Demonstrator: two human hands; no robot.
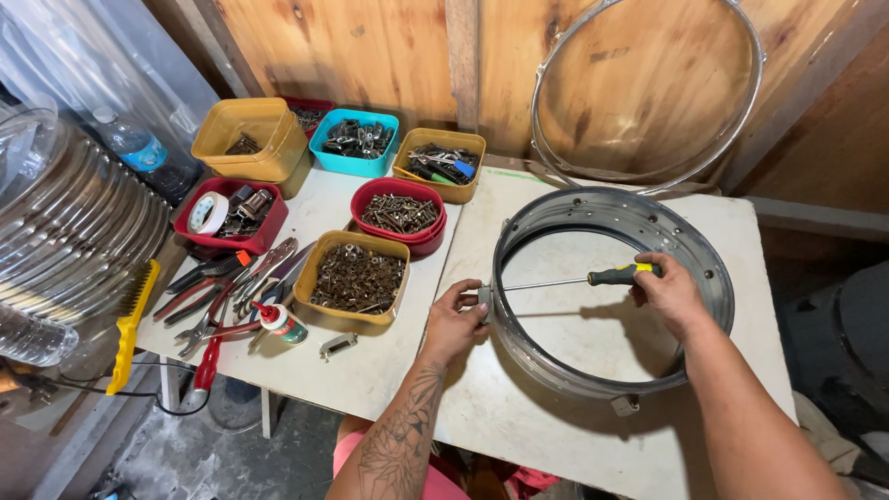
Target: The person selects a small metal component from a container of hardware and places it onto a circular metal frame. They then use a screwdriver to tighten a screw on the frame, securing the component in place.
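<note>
Pinching a small metal lug [483,296] on the grey metal drum shell [708,278] lying flat on the white table [389,370], left hand [454,319]; right hand [669,292] grips a yellow-and-black-handled screwdriver [622,274], shaft horizontal, tip pointing left at the lug.

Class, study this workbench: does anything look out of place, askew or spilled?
One small metal bracket lies loose on the table, outside the yellow tub of screws. Nothing is spilled. The left hand steadies the drum shell while the right hand holds the screwdriver.
</note>
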